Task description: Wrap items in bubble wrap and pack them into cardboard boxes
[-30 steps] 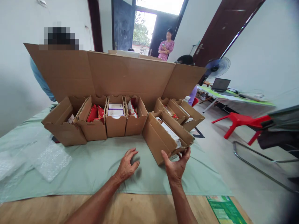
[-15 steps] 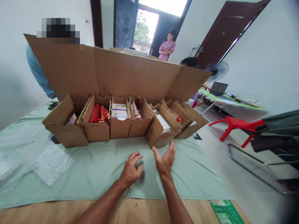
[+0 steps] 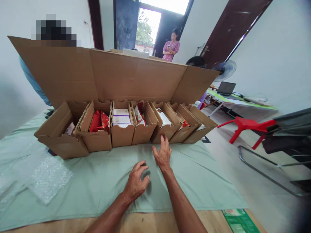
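Observation:
A row of several small open cardboard boxes stands on a pale green cloth point(image 3: 102, 181), backed by a big upright cardboard sheet point(image 3: 121, 77). My right hand point(image 3: 162, 154) is open, fingers spread, fingertips at the front of one small box point(image 3: 163, 131) that holds white packs. My left hand point(image 3: 136, 182) rests on the cloth with fingers curled, holding nothing. Other boxes hold red packets point(image 3: 98, 121) and white cartons point(image 3: 120, 117).
Bubble wrap point(image 3: 46, 178) lies on the cloth at left. A person in blue stands behind the cardboard sheet, another in pink point(image 3: 170, 48) by the door. Red stool point(image 3: 245, 127), fan point(image 3: 225, 69) and a laptop table point(image 3: 233, 95) are at right. A green leaflet point(image 3: 239, 220) lies near me.
The box my right hand held out at an angle was pushed back into the row. My right hand let go and now touches its front. My left hand stayed on the cloth.

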Available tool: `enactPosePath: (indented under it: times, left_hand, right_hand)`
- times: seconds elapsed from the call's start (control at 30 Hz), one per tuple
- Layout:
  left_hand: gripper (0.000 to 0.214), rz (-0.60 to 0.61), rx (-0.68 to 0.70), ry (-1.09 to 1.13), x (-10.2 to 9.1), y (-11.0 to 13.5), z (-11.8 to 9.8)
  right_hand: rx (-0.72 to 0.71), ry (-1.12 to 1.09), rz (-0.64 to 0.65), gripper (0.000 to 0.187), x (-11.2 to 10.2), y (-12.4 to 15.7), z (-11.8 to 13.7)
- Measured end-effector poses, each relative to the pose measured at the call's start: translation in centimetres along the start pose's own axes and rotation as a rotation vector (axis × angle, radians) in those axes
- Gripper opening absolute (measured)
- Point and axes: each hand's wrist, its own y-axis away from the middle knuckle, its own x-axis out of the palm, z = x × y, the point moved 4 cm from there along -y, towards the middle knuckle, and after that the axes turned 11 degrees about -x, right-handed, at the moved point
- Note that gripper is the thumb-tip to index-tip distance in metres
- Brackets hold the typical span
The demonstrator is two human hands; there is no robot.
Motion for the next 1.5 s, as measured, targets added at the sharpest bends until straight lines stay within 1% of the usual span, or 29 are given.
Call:
enactPosePath:
  times: [0.1, 0.17, 0.23, 0.27, 0.3, 0.33, 0.4, 0.47, 0.53, 0.57, 0.63, 0.73, 0.8, 0.9, 0.97, 1.0, 1.07, 1.1, 1.13, 1.17, 1.2, 1.23, 1.27, 1.3, 1.33, 1.37, 1.4, 1.47, 1.5]
  left_hand:
    - [0.038, -0.010, -0.004, -0.006, 0.0, 0.1, -0.2]
    - [0.039, -0.012, -0.011, -0.003, 0.1, 0.2, -0.1]
    - [0.040, -0.011, -0.027, 0.010, 0.2, 0.3, 0.1]
    - [0.040, -0.009, -0.035, 0.019, 0.3, 0.3, 0.3]
    - [0.040, -0.007, -0.041, 0.030, 0.3, 0.2, 0.5]
    - [0.041, -0.007, -0.044, 0.043, 0.4, 0.2, 0.7]
    - [0.042, -0.012, -0.045, 0.077, 0.3, 0.1, 0.9]
    - [0.040, -0.041, -0.050, 0.124, -0.1, 0.0, 1.1]
    - [0.040, -0.120, -0.089, 0.189, -0.8, -0.3, 1.2]
    - [0.041, -0.177, -0.122, 0.233, -1.3, -0.5, 1.3]
    - [0.045, -0.311, -0.209, 0.345, -2.4, -0.8, 1.6]
    - [0.052, -0.460, -0.298, 0.473, -4.0, -1.2, 2.0]
    - [0.053, -0.491, -0.319, 0.496, -4.7, -1.3, 2.0]
    - [0.053, -0.493, -0.326, 0.508, -5.1, -1.3, 1.7]
    - [0.053, -0.487, -0.324, 0.513, -5.2, -1.1, 1.3]
    - [0.054, -0.483, -0.323, 0.513, -5.4, -1.1, 1.0]
    - [0.054, -0.479, -0.316, 0.509, -6.0, -0.8, 0.3]
    - [0.056, -0.480, -0.310, 0.507, -6.6, -0.6, -0.2]
    - [0.057, -0.486, -0.301, 0.507, -7.3, -0.2, -0.7]
    - [0.059, -0.494, -0.291, 0.504, -8.2, 0.5, -1.4]
    - [0.060, -0.505, -0.280, 0.489, -9.0, 1.3, -2.0]
    - [0.060, -0.518, -0.271, 0.464, -9.9, 2.5, -2.6]
    - [0.059, -0.530, -0.267, 0.420, -10.6, 3.8, -3.1]
    - [0.057, -0.544, -0.268, 0.365, -11.2, 5.3, -3.4]
    - [0.053, -0.556, -0.277, 0.317, -11.5, 7.0, -3.5]
    - [0.051, -0.557, -0.292, 0.286, -11.4, 8.7, -3.3]
    - [0.050, -0.544, -0.307, 0.275, -11.0, 10.4, -3.0]
    - [0.051, -0.459, -0.344, 0.281, -9.0, 13.3, -2.0]
    - [0.053, -0.387, -0.362, 0.283, -7.7, 14.3, -1.5]
  right_hand:
    - [-0.021, -0.029, 0.032, 0.066, -0.8, -0.1, -0.7]
    - [-0.039, -0.058, 0.003, 0.057, -2.2, -0.5, -0.4]
    - [-0.071, -0.151, -0.043, 0.052, -4.0, -1.7, 0.9]
    - [-0.094, -0.207, -0.050, 0.052, -4.7, -2.7, 1.9]
    - [-0.118, -0.248, -0.028, 0.054, -5.3, -3.8, 3.2]
    - [-0.145, -0.243, 0.027, 0.057, -5.6, -5.1, 4.5]
    - [-0.196, -0.079, 0.181, 0.054, -5.6, -7.7, 7.0]
    - [-0.218, 0.082, 0.280, 0.040, -5.4, -9.6, 8.7]
    - [-0.223, 0.137, 0.298, 0.023, -5.6, -10.3, 9.4]
    - [-0.226, 0.136, 0.292, 0.018, -5.8, -10.1, 9.5]
    - [-0.231, 0.145, 0.291, 0.015, -6.8, -8.3, 9.1]
    - [-0.272, 0.109, 0.245, 0.014, -9.6, -3.4, 8.2]
    - [-0.333, 0.027, 0.173, 0.015, -12.1, 0.6, 8.4]
    - [-0.384, -0.124, 0.086, 0.013, -15.4, 6.5, 10.2]
    - [-0.391, -0.251, 0.094, 0.015, -17.2, 9.7, 12.2]
    - [-0.419, -0.339, 0.142, 0.019, -17.9, 11.0, 13.2]
    - [-0.492, -0.550, 0.285, 0.024, -19.4, 12.8, 14.7]
    - [-0.510, -0.659, 0.344, 0.025, -20.2, 13.2, 14.8]
    - [-0.490, -0.757, 0.365, 0.023, -20.9, 13.1, 14.3]
    - [-0.426, -0.829, 0.326, 0.020, -21.5, 12.7, 13.1]
    - [-0.319, -0.871, 0.223, 0.017, -21.9, 11.8, 11.2]
    - [-0.190, -0.882, 0.090, 0.017, -21.9, 10.7, 8.9]
    - [-0.051, -0.848, -0.072, 0.017, -21.6, 9.6, 6.4]
    - [0.068, -0.819, -0.213, 0.018, -20.8, 8.5, 4.0]
    - [0.134, -0.820, -0.241, 0.018, -19.2, 7.3, 2.1]
    - [0.178, -0.825, -0.180, 0.024, -17.2, 6.0, 0.7]
    - [0.192, -0.837, -0.083, 0.033, -14.9, 4.7, -0.3]
    - [0.171, -0.881, 0.054, 0.048, -10.7, 2.7, -1.0]
    - [0.153, -0.908, 0.108, 0.051, -9.0, 2.1, -0.9]
